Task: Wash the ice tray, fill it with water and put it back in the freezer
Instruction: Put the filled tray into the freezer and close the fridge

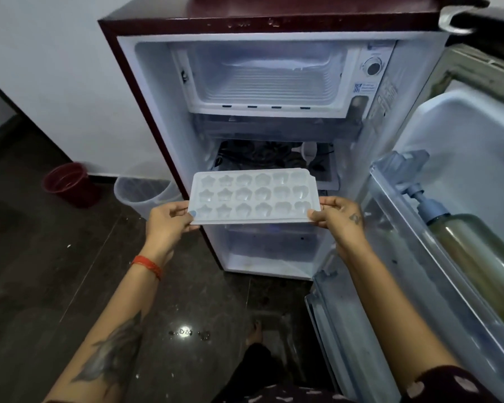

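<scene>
A white plastic ice tray point(252, 196) with star and heart shaped cells is held level in front of the open fridge, about shelf height. My left hand point(168, 222) pinches its near left corner, thumb on top. My right hand point(336, 218) grips the near right corner. Above the tray, the freezer compartment point(262, 80) at the top of the fridge stands open and looks bare inside. Whether the cells hold water is hard to tell.
The maroon fridge point(134, 91) has its door point(463, 175) swung open to the right, with a large bottle point(477, 257) in the door rack. A red bucket point(67, 181) and a clear bin point(141, 193) stand on the dark floor at left. My foot point(255, 333) is below.
</scene>
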### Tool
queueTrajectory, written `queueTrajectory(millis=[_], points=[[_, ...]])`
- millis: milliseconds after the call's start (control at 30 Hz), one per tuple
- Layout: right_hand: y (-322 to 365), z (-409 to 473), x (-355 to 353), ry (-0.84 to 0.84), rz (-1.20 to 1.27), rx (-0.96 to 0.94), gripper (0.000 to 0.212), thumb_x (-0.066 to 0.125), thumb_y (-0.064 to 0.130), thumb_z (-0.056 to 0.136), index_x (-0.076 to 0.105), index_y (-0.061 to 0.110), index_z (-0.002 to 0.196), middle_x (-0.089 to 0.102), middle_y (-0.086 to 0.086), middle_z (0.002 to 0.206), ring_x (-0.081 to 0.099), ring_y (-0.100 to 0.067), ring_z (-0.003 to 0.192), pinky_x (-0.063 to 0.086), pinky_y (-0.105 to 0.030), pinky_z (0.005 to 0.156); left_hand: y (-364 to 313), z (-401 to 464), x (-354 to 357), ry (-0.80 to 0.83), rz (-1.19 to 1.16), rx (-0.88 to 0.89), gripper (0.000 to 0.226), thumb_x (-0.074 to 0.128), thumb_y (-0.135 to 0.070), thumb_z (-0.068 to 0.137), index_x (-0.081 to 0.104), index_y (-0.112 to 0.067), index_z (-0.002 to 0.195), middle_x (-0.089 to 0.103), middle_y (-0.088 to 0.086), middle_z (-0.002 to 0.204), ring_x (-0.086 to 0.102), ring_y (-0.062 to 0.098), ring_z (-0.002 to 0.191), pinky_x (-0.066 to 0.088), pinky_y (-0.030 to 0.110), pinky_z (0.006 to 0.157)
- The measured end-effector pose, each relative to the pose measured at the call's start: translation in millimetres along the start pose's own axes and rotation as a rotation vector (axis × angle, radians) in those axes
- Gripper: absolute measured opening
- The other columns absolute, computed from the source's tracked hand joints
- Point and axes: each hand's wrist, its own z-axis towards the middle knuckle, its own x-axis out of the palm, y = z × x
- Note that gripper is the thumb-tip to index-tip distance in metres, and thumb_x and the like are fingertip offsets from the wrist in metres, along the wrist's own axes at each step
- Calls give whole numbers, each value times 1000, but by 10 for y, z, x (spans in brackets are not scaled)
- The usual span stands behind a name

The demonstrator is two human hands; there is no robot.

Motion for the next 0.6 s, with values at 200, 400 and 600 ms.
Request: queueTrajectory(millis=[200,400,600], points=[[255,184,54,-24,63,-24,23,71,-4,75,65,18,82,72,-8,90,69,-19,78,56,-29,77,-288,242,94,35,-52,9,26,54,8,90,57,10,116,62,8,83,60,17,74,53,10,55],[526,311,154,-50,117,-72,21,67,-7,77,65,7,93,70,-6,83,66,-17,73,55,-23,68,-550,542,119,30,-95,-2,29,56,9,89,55,13,118,61,19,105,61,18,77,55,11,57],[766,497,258,-86,156,-92,19,68,-8,76,65,10,81,69,-6,80,68,-19,74,57,-26,71,-792,817,182,43,-152,-5,28,55,10,89,55,14,116,58,18,106,60,16,75,54,11,55]])
